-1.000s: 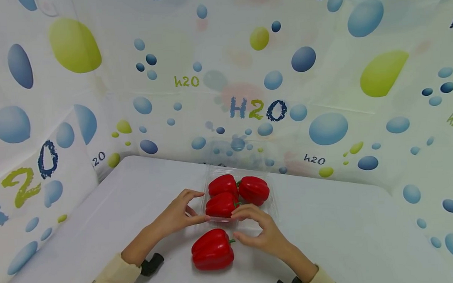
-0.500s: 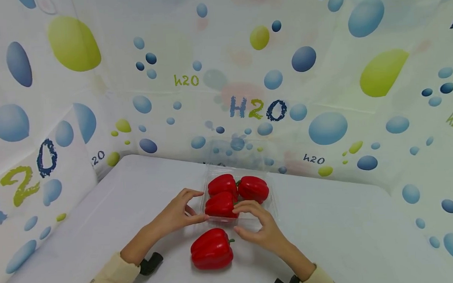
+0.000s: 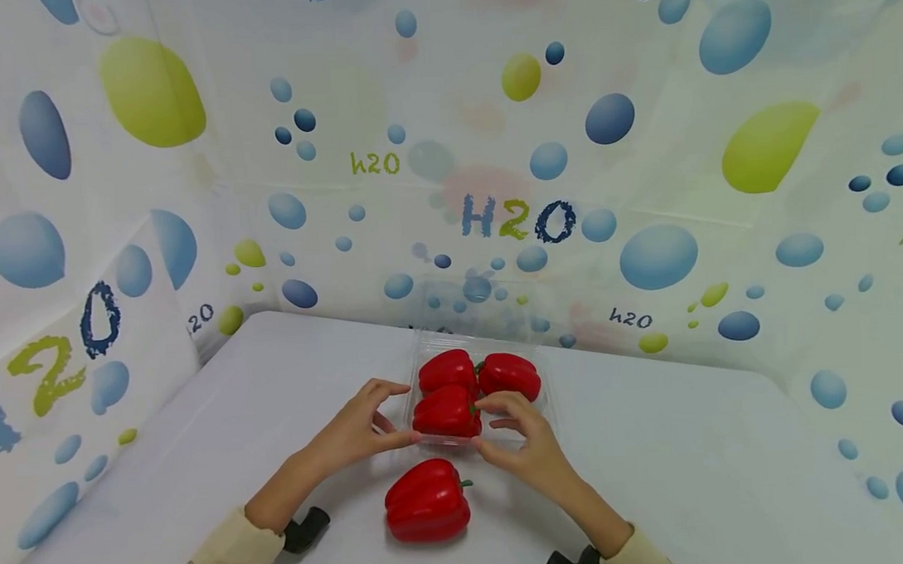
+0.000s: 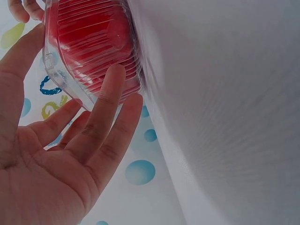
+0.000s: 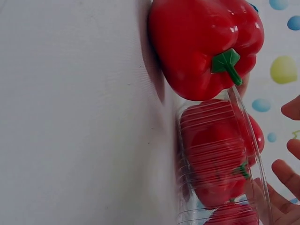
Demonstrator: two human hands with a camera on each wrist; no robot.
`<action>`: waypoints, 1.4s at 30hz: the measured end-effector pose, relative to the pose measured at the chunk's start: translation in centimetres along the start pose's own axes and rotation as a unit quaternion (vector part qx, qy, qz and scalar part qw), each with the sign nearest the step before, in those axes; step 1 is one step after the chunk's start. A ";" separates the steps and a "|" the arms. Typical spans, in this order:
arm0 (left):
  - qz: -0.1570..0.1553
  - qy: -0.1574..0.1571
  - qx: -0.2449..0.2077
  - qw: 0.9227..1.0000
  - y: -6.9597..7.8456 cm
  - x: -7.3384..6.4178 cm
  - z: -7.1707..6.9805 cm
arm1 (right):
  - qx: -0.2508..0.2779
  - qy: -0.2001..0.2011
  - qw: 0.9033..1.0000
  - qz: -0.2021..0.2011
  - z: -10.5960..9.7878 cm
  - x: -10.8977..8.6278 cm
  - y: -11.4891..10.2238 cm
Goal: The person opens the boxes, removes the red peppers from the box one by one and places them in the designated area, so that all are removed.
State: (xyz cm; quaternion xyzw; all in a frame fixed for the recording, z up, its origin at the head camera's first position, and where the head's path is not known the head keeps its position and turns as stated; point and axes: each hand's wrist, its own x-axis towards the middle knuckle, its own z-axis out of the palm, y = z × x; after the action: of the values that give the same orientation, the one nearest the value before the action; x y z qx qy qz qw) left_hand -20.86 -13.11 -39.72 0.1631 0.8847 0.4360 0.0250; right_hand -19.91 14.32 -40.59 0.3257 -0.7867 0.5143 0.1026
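Observation:
A clear plastic clamshell container [image 3: 547, 411] lies with its lid raised behind it, in the middle of the head view. In it sit three red bell peppers: one at the front left [image 3: 443, 412], one behind it, one at the right. My left hand [image 3: 352, 431] is at its left side, thumb at the front corner; in the left wrist view the hand's fingers [image 4: 101, 112] are extended along the ribbed wall. My right hand [image 3: 535, 452] hovers by the front edge, index finger near the front pepper's stem, fingers loosely bent around nothing.
A larger red bell pepper [image 3: 427, 500] with a green stem lies on the white table [image 3: 689, 464] in front of the container, between my forearms. Behind stands a backdrop sheet [image 3: 445, 108] with blue and green spots. Dark wrist mounts [image 3: 307, 529] stick out below my sleeves.
My right hand has moved slightly forward, its thumb now by the container's front edge and its index finger over it. My left hand, the container and the peppers stay in place.

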 end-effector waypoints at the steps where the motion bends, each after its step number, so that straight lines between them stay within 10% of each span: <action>1: 0.000 0.001 -0.002 1.000 0.0 0.0 0.1 | -0.001 -0.003 1.000 0.002 -0.1 0.1 0.0; 42: 0.004 0.003 0.017 1.000 0.1 -0.2 0.1 | -0.029 -0.044 0.979 0.199 0.8 2.8 -0.1</action>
State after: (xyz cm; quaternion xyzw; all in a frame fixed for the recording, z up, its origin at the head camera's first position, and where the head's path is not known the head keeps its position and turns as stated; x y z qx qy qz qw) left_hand -20.65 -13.00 -39.71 0.1661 0.8912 0.4218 0.0178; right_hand -21.89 12.43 -39.53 0.1814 -0.8540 0.4868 -0.0272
